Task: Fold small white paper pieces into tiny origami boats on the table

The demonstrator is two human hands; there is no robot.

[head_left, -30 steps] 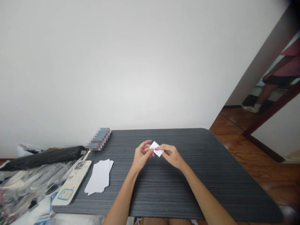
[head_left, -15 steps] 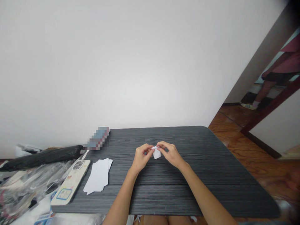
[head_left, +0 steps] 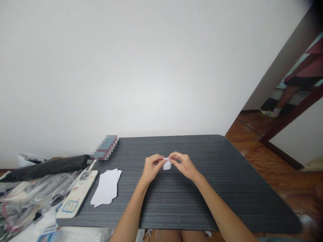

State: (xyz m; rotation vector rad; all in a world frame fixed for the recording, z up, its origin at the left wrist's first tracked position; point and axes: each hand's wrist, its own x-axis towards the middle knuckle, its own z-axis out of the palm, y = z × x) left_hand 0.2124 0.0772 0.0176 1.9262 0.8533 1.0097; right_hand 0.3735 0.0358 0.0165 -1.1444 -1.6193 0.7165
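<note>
A small piece of white paper (head_left: 167, 165) is held between my two hands above the dark table, its top edge folded or rolled over. My left hand (head_left: 152, 168) pinches its left end between thumb and fingers. At the other end, the thumb and fingers of my right hand (head_left: 183, 165) are closed on the paper's top edge. The lower part of the paper hangs toward me. Fingertips hide both ends of the fold.
On the table (head_left: 227, 188) lie a stack of white paper sheets (head_left: 106, 188), a phone in a pale case (head_left: 77, 195) and a pixelated object (head_left: 105, 148). Plastic bags (head_left: 40, 191) and a long black item (head_left: 47, 167) are at left. Another person (head_left: 297, 80) stands beyond the doorway.
The hanging part of the paper looks shorter and narrower, and has shifted slightly left. Both hands stay nearly in place, still pinching it. The view has shifted slightly.
</note>
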